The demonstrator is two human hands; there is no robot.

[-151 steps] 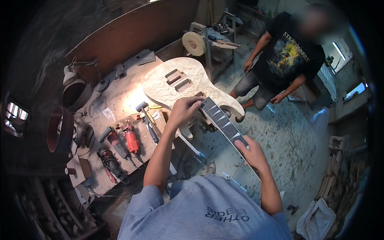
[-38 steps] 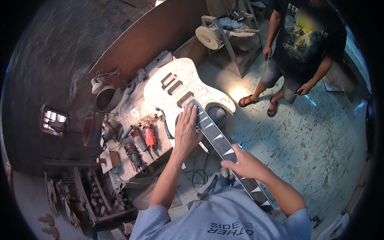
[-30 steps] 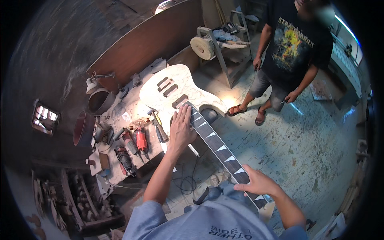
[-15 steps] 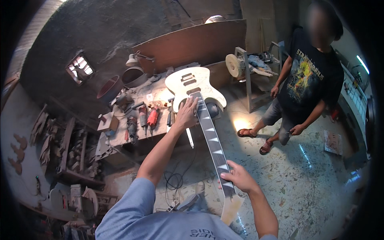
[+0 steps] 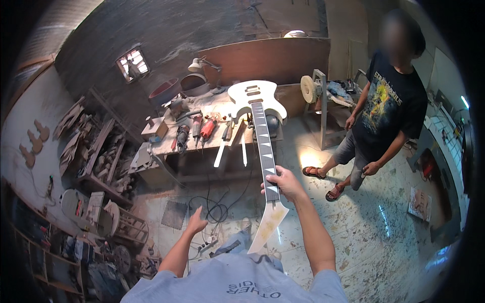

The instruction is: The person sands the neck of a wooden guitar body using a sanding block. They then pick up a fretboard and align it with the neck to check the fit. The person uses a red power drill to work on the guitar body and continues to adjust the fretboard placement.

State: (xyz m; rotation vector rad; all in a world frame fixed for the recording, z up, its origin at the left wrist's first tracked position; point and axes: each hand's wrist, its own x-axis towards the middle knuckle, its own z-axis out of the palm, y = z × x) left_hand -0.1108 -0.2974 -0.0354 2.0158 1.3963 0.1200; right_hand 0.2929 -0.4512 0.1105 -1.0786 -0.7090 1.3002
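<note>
An unfinished electric guitar stretches away from me, its white body at the bench and its pointed, stained headstock near my shirt. Pale triangular inlays mark its dark fretboard. My right hand is closed around the neck just above the headstock, thumb across the fretboard and fingers partly hidden behind. Off to the left, my left hand is apart from the guitar, over the floor. It holds nothing, and at least one finger is stretched out.
Red power tools and long hand tools lie on the workbench. Below, black cable coils on the floor. To the right stands a person, beside a frame with a round wheel. Wood scraps fill a rack at left.
My left hand has let go of the guitar near the body end of the neck and dropped down left. The guitar stands more upright in view, still held by my right hand.
</note>
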